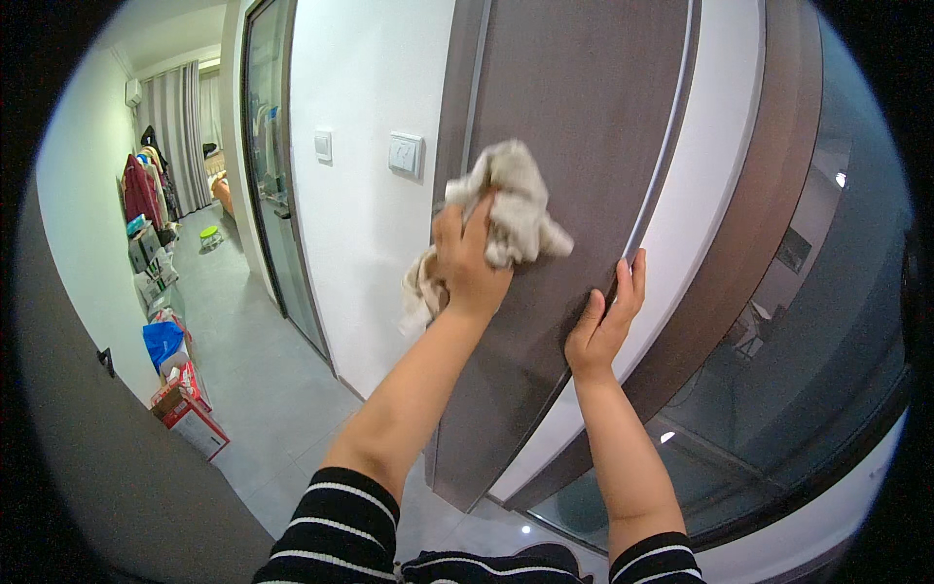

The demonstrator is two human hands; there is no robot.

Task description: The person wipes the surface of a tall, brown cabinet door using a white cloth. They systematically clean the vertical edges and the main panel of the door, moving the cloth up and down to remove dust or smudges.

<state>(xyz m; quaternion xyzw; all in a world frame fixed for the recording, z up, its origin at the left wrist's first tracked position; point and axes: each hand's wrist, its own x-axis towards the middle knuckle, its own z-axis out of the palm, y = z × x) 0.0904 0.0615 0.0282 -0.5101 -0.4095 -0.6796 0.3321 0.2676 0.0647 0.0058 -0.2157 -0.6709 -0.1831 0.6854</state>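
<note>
A crumpled beige cloth [520, 209] is gripped in my left hand [474, 268], its folds spreading above and below the fingers. Cloth and hand are at the dark brown door panel [574, 127], near its left edge; whether the cloth presses on the surface I cannot tell for sure. My right hand [605, 326] rests at the panel's right edge, beside a pale metal strip. Its fingers are stretched upward with the thumb apart, and it holds nothing.
Two light switches [406, 155] sit on the white wall to the left. Past them stands a glass door [277, 175]. Boxes [190, 419], a blue bag [163, 343] and hanging clothes [142, 190] line the corridor's left side. A dark-framed glass pane [769, 360] is at right.
</note>
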